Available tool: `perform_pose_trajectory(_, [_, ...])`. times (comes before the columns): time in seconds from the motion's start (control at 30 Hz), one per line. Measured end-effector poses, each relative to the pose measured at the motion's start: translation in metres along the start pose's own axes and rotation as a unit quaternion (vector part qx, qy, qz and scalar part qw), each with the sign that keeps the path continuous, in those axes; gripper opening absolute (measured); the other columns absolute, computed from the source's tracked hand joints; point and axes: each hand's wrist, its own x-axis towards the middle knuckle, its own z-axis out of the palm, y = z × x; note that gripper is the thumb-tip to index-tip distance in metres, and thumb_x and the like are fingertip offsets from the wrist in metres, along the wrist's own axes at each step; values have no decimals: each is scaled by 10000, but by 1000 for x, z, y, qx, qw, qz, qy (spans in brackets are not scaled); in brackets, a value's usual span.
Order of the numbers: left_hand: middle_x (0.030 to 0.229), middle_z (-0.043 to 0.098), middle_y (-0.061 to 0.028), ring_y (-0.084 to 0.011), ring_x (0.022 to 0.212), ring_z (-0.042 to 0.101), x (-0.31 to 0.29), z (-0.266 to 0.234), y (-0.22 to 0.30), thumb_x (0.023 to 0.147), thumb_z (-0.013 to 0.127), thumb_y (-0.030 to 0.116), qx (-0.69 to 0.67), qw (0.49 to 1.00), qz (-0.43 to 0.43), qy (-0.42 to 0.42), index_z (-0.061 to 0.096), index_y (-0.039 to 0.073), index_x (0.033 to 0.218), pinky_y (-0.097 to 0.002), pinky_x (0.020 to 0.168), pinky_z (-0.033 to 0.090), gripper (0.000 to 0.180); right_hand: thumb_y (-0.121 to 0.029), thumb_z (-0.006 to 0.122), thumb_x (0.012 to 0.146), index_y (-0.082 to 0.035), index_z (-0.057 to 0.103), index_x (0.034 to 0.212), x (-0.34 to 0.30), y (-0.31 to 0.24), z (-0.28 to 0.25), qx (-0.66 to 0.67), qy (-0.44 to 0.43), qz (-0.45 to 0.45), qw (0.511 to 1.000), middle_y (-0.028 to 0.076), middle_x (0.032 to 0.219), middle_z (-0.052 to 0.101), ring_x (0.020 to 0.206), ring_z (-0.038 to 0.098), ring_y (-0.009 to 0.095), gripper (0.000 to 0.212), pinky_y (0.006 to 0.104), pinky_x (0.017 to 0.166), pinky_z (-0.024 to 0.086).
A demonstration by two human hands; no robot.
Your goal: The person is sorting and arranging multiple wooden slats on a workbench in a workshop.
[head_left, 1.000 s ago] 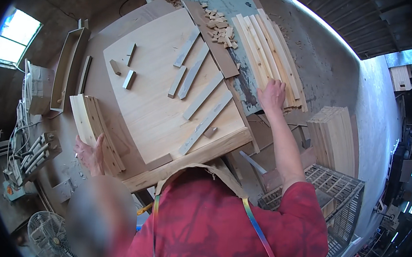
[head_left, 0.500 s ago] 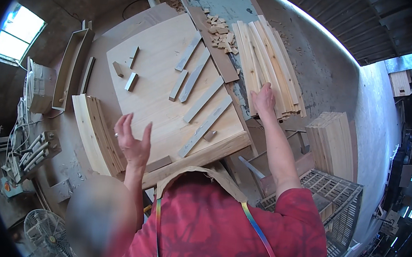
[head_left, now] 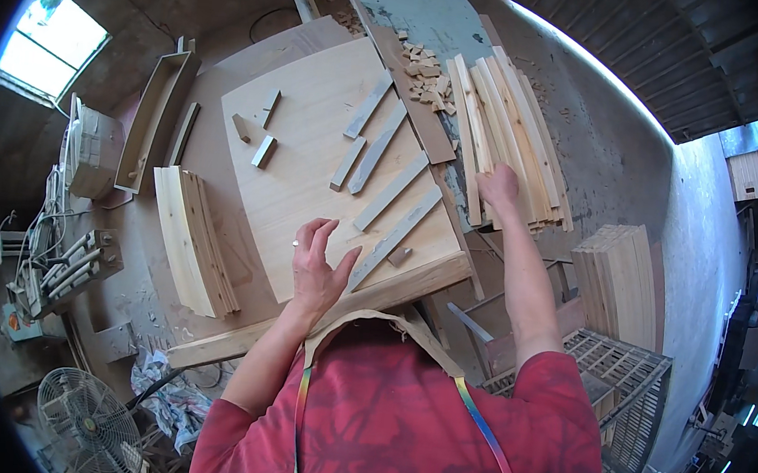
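My right hand [head_left: 498, 190] is closed round the near end of a pale wooden strip [head_left: 474, 110] at the left side of a pile of long strips [head_left: 524, 128]. Another strip lies slightly apart along that side of the pile. Over the near edge of the plywood board [head_left: 310, 203], my left hand [head_left: 318, 263] hovers with fingers apart and curved, holding nothing. Beneath and beside it, several grey-faced bars [head_left: 392, 193] lie slanted on the board, along with a few short blocks [head_left: 264, 152].
To the left stand a stack of pale boards [head_left: 189, 242] and a long wooden trough [head_left: 157, 118]. Small offcuts [head_left: 426, 77] are heaped beside the strips. At the right are another board stack [head_left: 623, 280] and a slatted crate [head_left: 622, 393]; a fan [head_left: 88, 423] stands lower left.
My left hand has come right, from beside the left board stack to the board's near edge. My right hand has closed on a strip, and the pile's left strips now lie more spread.
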Motion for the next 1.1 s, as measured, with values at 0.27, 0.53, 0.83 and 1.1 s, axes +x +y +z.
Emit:
perform_pose_trajectory(0.27, [1107,673,-165,-282,963,673,13,11,-1,818,867,153,-86,994,-52,-50,618,3,1276,-391,836,560,542,-80,609,957,34,564,1127,-74,23,-47,353,-46,-35,934,63,839,651,736,670,146,209,320,657,548])
perform_pose_trajectory(0.53, [1041,723,-120,-230,989,718,139,3,63,945,783,160,-469,879,-88,9,568,-25,1384,-341,846,595,523,-183,703,1000,-72,541,1174,-180,-128,-61,512,-139,-167,831,-25,751,576,600,538,45,262,226,519,439])
perform_pose_trajectory(0.83, [773,633,-63,-159,688,643,125,-89,35,1011,698,162,-358,927,-78,83,639,9,936,-321,680,569,181,-264,720,991,-52,519,1080,-173,-249,76,366,-124,-444,808,124,788,598,631,598,332,305,395,585,489])
perform_pose_trajectory(1.1, [702,558,-40,-162,631,611,80,-75,17,1061,635,356,-456,865,-103,180,577,39,819,-319,657,558,403,-252,739,957,-28,557,1126,-186,-217,91,328,-132,-433,829,196,851,639,741,626,403,334,452,688,524])
